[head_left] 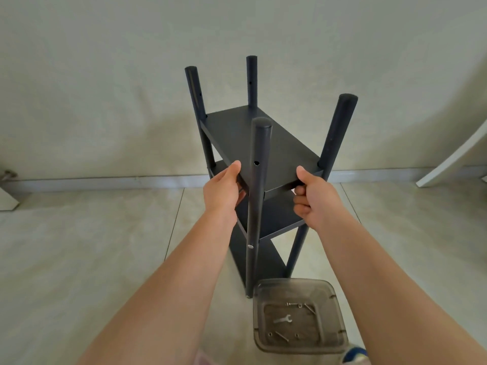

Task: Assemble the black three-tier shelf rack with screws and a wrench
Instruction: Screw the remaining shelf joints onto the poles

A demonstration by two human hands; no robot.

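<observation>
Both hands grip the top shelf board of the rack standing on the floor: left hand and right hand curl around its near edge. Unscrewed, that board could slip down the near post; screws and wrench lie in the tray.

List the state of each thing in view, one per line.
Rack: upright on the floor, three shelves between four posts.
Top shelf: gripped at its near edge by both hands.
Left hand: grips the shelf edge.
Right hand: grips the shelf edge.
Near post: upper hole empty, a screw lower down.
Bin: open, holds wrench and screws.
Wrench: lies unused in the bin.
</observation>
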